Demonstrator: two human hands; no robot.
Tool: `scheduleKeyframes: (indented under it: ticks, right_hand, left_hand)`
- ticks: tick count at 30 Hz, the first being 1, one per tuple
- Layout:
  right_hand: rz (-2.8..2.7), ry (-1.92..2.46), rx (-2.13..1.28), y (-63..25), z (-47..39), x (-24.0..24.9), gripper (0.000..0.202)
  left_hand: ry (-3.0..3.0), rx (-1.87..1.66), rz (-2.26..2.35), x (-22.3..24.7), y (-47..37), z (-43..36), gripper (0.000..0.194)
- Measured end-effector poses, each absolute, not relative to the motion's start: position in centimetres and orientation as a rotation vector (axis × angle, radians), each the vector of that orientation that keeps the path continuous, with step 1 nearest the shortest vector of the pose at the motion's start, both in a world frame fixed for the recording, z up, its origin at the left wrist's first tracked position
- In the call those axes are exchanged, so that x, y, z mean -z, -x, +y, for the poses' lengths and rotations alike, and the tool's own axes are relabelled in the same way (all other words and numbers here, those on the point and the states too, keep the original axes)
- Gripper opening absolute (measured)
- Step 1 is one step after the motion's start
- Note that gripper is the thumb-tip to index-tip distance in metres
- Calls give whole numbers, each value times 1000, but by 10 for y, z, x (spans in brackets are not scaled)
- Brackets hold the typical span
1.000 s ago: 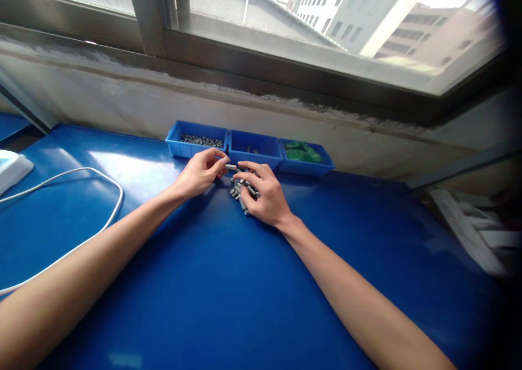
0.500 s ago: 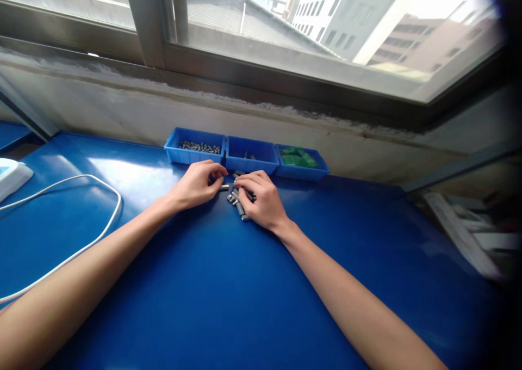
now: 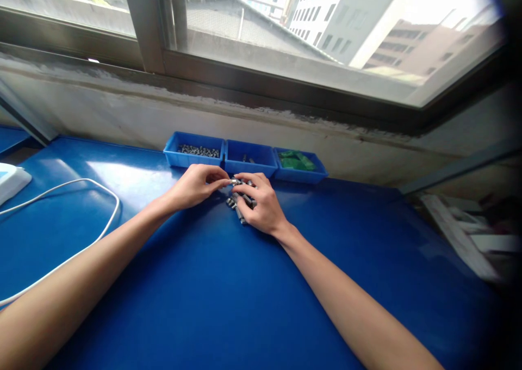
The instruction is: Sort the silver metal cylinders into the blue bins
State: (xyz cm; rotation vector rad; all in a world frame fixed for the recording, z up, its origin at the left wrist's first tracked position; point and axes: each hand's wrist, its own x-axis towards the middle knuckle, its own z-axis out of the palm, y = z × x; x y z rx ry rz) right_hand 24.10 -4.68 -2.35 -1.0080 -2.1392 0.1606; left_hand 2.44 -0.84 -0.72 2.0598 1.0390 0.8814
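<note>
Several small grey metal parts [image 3: 241, 215] lie in a loose pile on the blue table, partly under my right hand [image 3: 261, 202]. That hand arches over the pile with its fingers curved and apart; whether a part is between them is hidden. To its left, my left hand [image 3: 200, 185] pinches one end of a small metal part [image 3: 235, 182] between thumb and forefinger. The part's other end is near the right fingertips. Behind the hands stand three joined blue bins: the left bin [image 3: 191, 160] has many small metal pieces, the middle bin [image 3: 253, 166] a few.
Green packets [image 3: 296, 160] fill the right bin [image 3: 304, 176]. A white cable [image 3: 106, 229] curves over the table [image 3: 261, 304] at left, near a white device [image 3: 14, 182]. Behind the bins are a wall and a window frame [image 3: 285, 90].
My left thumb and forefinger have closed on a metal part and moved slightly right, up to my right fingertips. The part that lay by my left fingertips is no longer on the table there.
</note>
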Motion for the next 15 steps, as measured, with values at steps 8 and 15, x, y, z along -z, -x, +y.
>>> scheduleKeyframes:
  ticks: [8,15]
  right_hand:
    - [-2075,1011,-158,-241,-46,24,29]
    - [-1896,1168,-313,-244,-40,22,63]
  left_hand:
    - [-2018,-990,1151,14,-37,-9,43]
    - [-2722,-753,928,27,-39,-3,40]
